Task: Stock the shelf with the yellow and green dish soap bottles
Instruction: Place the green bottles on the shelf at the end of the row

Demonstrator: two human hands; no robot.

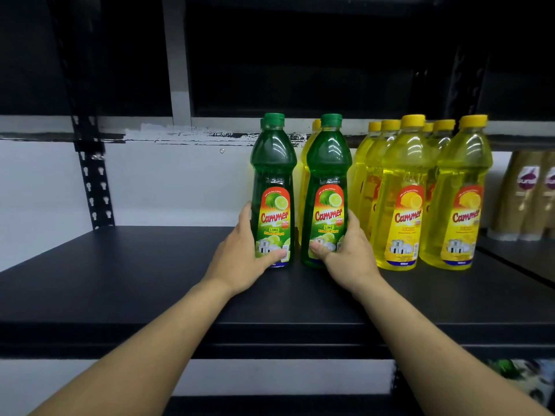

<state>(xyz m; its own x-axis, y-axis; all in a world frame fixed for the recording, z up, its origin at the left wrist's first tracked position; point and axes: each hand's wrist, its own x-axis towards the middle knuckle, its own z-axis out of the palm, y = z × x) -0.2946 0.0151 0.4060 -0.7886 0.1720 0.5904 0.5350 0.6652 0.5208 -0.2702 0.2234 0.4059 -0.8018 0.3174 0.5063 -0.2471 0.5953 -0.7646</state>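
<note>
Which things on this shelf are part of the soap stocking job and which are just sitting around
Part of the job:
- left green bottle, held by the left hand
- right green bottle, held by the right hand
- yellow bottles, already standing in rows
- black shelf

Just sitting there:
- gold-brown bottles at far right
- blurred items on the lower level

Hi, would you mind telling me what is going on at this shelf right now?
A person is stocking dish soap. The left hand grips one green bottle and the right hand grips another green bottle, both upright on the black shelf. To their right stands a group of yellow bottles, with more yellow ones behind the green pair. The left part of the shelf holds no bottles, and some gold containers stand at the far right.
</note>
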